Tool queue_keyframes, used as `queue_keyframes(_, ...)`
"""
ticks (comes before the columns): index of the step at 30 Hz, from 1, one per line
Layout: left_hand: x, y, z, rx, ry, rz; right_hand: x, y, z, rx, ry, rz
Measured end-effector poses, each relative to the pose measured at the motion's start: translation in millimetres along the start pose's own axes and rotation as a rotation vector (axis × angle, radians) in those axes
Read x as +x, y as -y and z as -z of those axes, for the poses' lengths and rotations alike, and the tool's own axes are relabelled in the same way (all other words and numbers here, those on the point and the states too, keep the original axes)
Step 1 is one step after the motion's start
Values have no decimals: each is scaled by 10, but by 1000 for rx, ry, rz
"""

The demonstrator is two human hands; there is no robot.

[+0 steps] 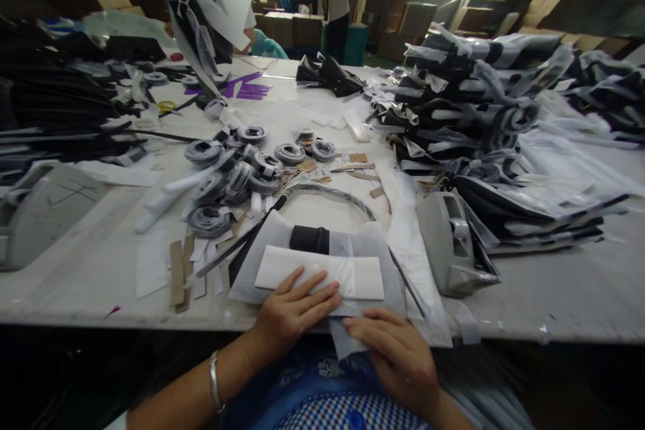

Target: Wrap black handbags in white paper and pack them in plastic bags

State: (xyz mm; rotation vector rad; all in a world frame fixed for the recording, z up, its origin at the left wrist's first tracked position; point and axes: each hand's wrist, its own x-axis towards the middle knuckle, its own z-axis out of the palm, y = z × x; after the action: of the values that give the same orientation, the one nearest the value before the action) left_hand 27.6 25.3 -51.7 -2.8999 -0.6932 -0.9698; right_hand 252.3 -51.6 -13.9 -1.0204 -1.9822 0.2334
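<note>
In front of me at the table's edge lies what looks like a black bag (pixel 309 240), mostly covered by thin white wrapping paper (pixel 254 275). Its curved handle (pixel 332 192), apparently wrapped in plastic, arches away from me. Across the paper lies a white strip of padding (pixel 297 273). My left hand (pixel 295 309) rests flat on this strip, fingers stretched out and holding nothing. Beside it, my right hand (pixel 393 353) pinches a thin translucent sheet (pixel 347 342) that hangs over the table edge; the fingertips are partly hidden.
Coiled wrapped straps (pixel 209 220) and cardboard strips (pixel 176 272) lie left of the bag. A grey tape dispenser (pixel 443 242) stands at right, beside stacked black pieces in plastic (pixel 463 114). Another person (pixel 216 13) handles a white sheet across the table; one more stands farther back.
</note>
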Motion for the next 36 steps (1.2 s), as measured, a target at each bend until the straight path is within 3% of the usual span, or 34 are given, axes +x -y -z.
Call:
queue_keyframes(5, -47, 13, -41, 11, 3, -1, -142, 143, -21, -8, 104, 167)
queue_keyframes(14, -34, -10, -58, 47, 21, 23, -311, 188, -67, 11, 132, 255)
queue_keyframes(21, -4, -17, -58, 72, 12, 10, -53, 199, 73, -33, 88, 227)
queue_keyframes(26, -28, -6, -84, 69, -6, -4, 309, -13, 145, -195, 51, 130)
queue_keyframes(33, -38, 11, -141, 25, -54, -7, 616, -396, 12, -317, 250, -221)
queue_keyframes(36, -9, 5, -124, -9, -92, 5, 659, -492, -44, -307, 271, -260)
